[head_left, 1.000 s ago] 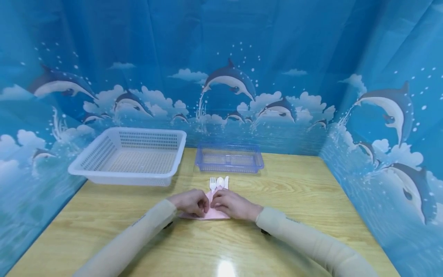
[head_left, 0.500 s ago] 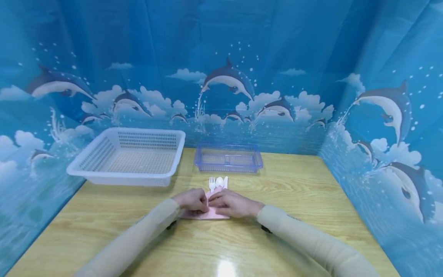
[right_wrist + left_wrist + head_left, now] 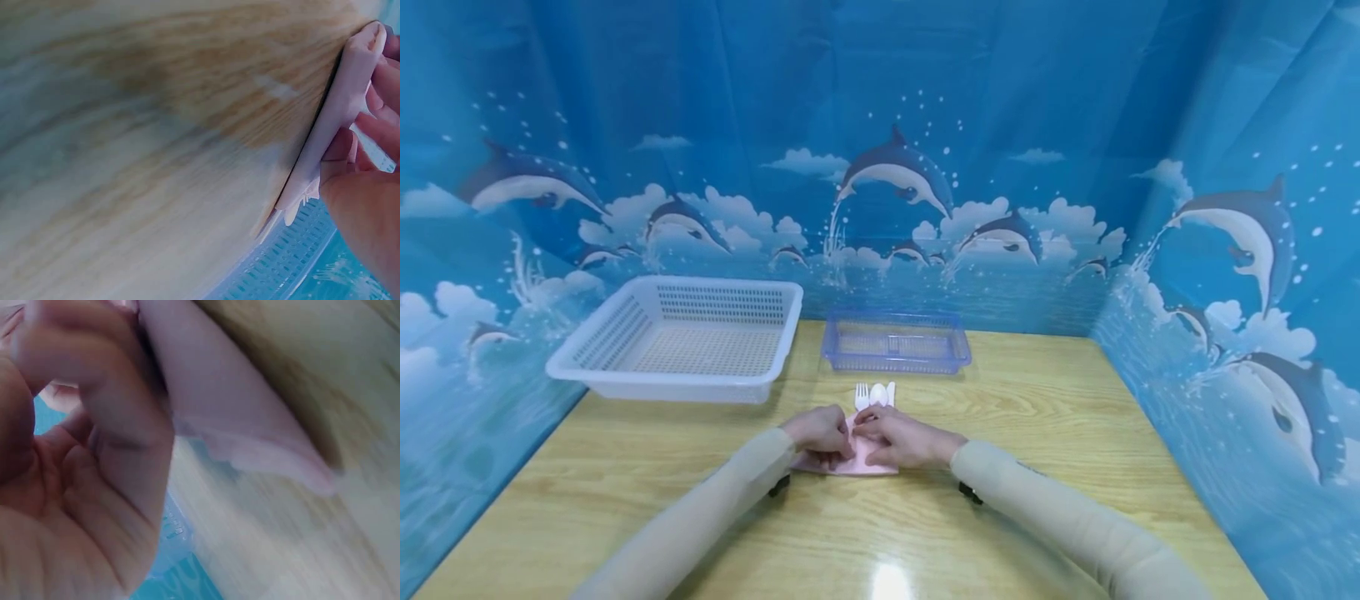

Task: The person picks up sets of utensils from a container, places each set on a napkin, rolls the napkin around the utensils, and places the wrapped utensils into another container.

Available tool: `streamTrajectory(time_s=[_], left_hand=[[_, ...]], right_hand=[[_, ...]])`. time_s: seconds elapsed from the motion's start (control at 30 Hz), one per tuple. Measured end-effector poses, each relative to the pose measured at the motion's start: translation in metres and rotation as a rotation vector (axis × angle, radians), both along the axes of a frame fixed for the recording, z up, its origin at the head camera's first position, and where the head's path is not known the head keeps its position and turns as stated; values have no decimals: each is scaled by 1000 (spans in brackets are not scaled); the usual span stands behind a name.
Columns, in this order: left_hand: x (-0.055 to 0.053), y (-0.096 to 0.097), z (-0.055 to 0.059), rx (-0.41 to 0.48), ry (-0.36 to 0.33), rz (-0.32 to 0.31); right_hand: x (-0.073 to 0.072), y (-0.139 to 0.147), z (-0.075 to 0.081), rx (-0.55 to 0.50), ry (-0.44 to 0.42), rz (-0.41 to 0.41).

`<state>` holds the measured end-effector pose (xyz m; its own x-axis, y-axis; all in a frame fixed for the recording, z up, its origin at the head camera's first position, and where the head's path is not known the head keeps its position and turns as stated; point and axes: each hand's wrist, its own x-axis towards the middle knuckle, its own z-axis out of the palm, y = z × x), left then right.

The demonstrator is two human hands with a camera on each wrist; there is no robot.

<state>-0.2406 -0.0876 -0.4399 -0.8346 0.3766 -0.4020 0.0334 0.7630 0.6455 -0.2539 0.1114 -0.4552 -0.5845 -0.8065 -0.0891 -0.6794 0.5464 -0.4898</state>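
Dolphin curtain (image 3: 880,108): backs the surface's far edge and both sides.
Wooden table (image 3: 1045,400): carries everything we list.
White basket (image 3: 677,390): at the far left corner.
Purple basket (image 3: 895,364): beside it, along the far edge.
Pink napkin (image 3: 861,465): mid-surface, partly hidden from us by 2 hands.
Left hand (image 3: 822,433): curled, pinching napkin.
Right hand (image 3: 912,442): thumb and fingers apart, touching napkin.
Fork (image 3: 861,393), spoon (image 3: 878,393), knife (image 3: 891,393): 3 heads point to the far edge.

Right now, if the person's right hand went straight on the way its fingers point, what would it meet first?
Probably the left hand, just across the folded pink napkin that the right hand touches; depth is unclear.
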Motion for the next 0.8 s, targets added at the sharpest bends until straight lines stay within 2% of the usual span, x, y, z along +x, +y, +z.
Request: streamTrajectory(time_s=[0.13, 0.4, 0.67, 0.8], left_hand=[[1, 1, -1, 31, -32, 22], [-2, 3, -6, 57, -46, 65], [-15, 3, -12, 91, -43, 120], [-22, 3, -13, 106, -57, 161]], right_hand=[[-1, 0, -1, -19, -31, -14], [-3, 0, -5, -72, -58, -71], [-6, 0, -4, -76, -47, -86], [-7, 0, -7, -113, -77, -116]])
